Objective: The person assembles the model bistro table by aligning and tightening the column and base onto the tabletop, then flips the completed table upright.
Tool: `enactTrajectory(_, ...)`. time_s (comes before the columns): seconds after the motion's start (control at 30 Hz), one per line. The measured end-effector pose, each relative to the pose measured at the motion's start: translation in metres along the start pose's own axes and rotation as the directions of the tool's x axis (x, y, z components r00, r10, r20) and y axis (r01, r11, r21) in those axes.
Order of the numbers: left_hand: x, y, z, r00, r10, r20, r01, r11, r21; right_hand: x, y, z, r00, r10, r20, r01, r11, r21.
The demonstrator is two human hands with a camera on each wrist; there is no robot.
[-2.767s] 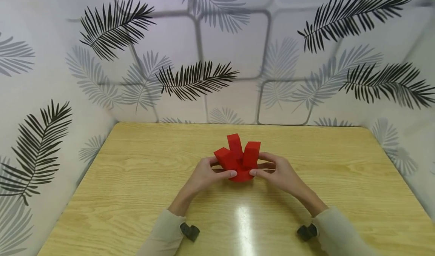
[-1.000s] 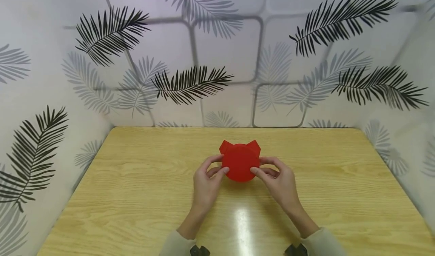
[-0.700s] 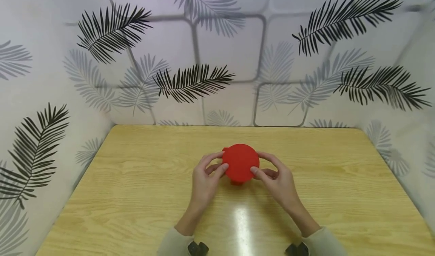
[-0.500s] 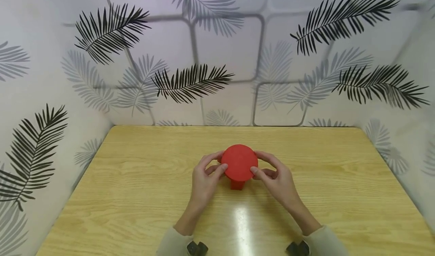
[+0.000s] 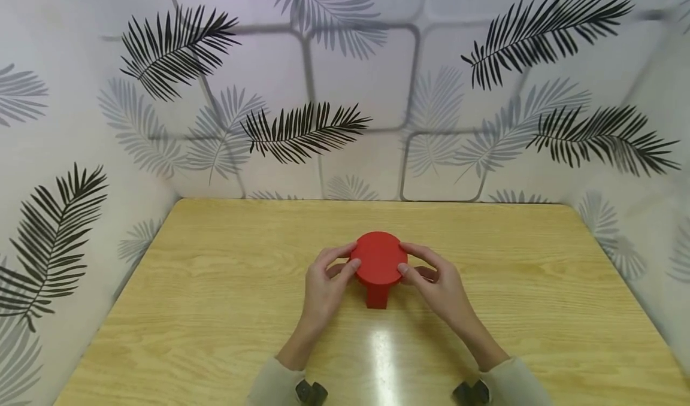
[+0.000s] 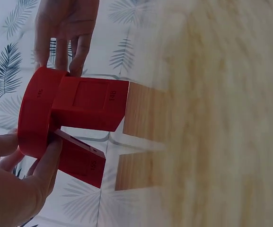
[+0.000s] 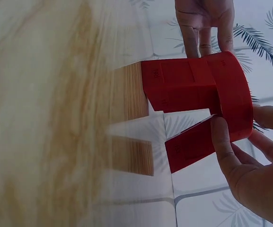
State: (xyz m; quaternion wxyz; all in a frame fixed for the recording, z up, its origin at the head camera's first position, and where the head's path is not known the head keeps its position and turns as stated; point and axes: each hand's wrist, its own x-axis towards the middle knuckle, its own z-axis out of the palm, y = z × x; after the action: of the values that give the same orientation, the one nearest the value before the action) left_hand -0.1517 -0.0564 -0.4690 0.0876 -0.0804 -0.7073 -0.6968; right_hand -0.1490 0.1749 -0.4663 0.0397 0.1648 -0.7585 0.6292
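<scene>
A small red stool-shaped piece, a round disc on block legs, is upright at mid-table. One leg points toward me; in the wrist views its foot meets its reflection on the tabletop. Another leg shows a small gap above its reflection, so the piece looks slightly tilted. My left hand pinches the disc's left edge with thumb and fingers. On the opposite edge, my right hand holds the disc the same way. Small numbers mark the sides, and the disc hides the far legs in the head view.
The glossy wood-grain table reflects a bright light streak near its front. A pale wall covering with leaf patterns stands behind it and along both sides. Dark wrist mounts sit at both sleeve cuffs.
Earlier the red piece had its blocks pointing up, then away from me. Both hands have turned it over so the disc is on top and the legs point down, and lowered it.
</scene>
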Motion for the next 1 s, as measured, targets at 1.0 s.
enactTrajectory(1.0, 0.0026, -0.0013, -0.0043, 0.999, -0.047, 0.011, 0.047, 0.999, 0.012, 0.0045, 0.0049, 0.0035, 0.999, 0.045, 0.023, -0.045, 0.999, 0.001)
